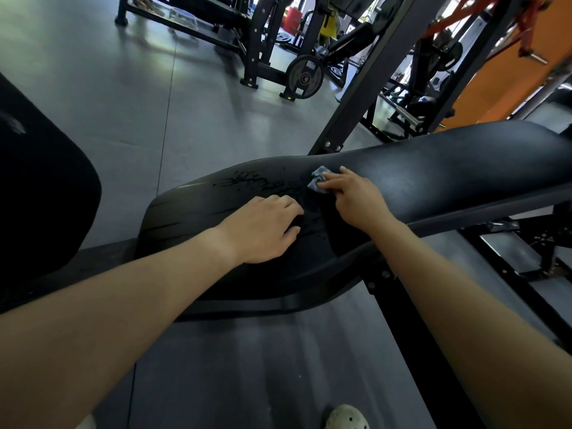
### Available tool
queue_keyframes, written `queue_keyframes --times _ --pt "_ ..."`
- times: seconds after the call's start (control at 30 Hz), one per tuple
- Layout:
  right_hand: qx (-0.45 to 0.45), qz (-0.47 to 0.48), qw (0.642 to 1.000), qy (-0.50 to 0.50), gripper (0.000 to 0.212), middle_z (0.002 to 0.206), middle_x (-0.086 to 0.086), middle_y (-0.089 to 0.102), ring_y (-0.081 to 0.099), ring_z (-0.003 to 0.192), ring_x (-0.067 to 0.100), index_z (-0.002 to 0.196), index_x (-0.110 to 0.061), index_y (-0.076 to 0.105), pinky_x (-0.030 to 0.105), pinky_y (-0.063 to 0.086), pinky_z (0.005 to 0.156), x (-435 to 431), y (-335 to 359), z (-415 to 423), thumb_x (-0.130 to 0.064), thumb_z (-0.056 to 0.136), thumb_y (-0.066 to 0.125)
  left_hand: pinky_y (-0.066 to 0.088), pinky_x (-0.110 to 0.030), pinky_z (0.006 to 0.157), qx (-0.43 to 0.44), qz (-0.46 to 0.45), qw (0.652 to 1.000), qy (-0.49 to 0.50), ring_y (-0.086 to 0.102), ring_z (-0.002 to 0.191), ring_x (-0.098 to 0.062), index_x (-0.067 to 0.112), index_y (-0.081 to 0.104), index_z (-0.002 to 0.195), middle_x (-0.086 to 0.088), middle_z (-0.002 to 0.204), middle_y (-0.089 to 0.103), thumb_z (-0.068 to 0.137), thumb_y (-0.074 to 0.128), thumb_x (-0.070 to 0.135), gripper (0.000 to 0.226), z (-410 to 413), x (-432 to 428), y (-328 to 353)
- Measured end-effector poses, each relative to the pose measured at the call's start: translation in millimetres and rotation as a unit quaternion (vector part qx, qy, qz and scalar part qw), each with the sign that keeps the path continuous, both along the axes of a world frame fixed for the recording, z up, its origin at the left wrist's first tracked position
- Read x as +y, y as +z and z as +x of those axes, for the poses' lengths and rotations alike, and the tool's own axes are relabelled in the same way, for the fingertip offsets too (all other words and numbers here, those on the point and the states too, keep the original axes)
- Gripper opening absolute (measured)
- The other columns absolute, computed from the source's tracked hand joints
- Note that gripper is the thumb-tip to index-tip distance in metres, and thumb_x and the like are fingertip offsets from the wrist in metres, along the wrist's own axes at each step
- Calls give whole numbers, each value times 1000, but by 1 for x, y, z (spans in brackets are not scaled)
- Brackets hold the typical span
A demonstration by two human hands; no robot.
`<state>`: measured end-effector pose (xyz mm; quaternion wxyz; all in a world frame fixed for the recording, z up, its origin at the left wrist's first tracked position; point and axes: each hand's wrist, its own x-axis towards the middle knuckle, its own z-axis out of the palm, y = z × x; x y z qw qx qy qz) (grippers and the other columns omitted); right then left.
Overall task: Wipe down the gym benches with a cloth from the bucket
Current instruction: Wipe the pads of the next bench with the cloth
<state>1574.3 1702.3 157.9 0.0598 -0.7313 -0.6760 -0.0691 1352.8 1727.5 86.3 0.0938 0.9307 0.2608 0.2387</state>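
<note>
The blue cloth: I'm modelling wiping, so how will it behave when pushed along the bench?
Probably floppy: the cloth sits bunched in the right hand. Likely wet, given droplets on the bench pad, so it may drag rather than glide.

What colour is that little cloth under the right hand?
Blue-grey; the cloth shows in the head view, held by the right hand on the black bench.

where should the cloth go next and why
Probably sweep the cloth left, toward the water spatter: the right hand holds it on the bench pad just right of those droplets, which look unwiped. The left hand rests on the pad nearer the person.
</note>
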Motion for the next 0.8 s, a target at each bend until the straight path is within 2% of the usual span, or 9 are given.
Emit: queue_keyframes --times 0.1,0.27,0.37,0.47,0.63,0.8 --pt "-9 -16 1000 11 53 155 -14 45 26 151 14 136 -33 62 38 28 117 -2 -5 -9 -4 97 41 44 -40 109 10 0 1000 -2 53 129 -17 22 52 144 2 147 50 106 43 42 44 -1 -6 2" --pt "-6 -30 994 102 48 153 -14 47 30 149 12 137 -29 62 36 30 117 -50 -10 -27 -4 100 42 49 -40 99 18 9 1000 -8 57 116 -17 21 58 135 2 132 56 103 48 36 36 -8 -8 5" --pt "-4 -46 988 147 46 152 -15 48 31 149 10 135 -31 63 40 31 120 -70 -13 -22 -5 100 45 51 -39 96 22 13 1000 -13 57 110 -14 23 62 125 5 124 58 101 49 31 29 -14 -8 6" --pt "-21 -30 992 119 48 151 -17 49 32 148 10 135 -33 62 41 30 121 -65 -5 -4 -5 100 45 50 -40 99 27 14 999 -13 57 115 -14 21 62 129 5 128 59 102 49 30 32 -17 -14 7" --pt "-40 69 997 18 44 148 -5 55 40 145 21 134 -23 65 41 34 119 -61 -14 -9 -7 98 45 47 -38 104 40 21 999 -12 54 122 -15 21 59 137 5 136 55 105 46 36 38 -21 -27 7" --pt "-36 94 992 77 44 143 0 60 47 140 24 130 -19 67 48 40 113 -92 -41 -41 -16 95 40 49 -39 103 51 13 999 2 53 122 -17 18 56 141 1 137 54 105 45 42 45 -22 -38 3"
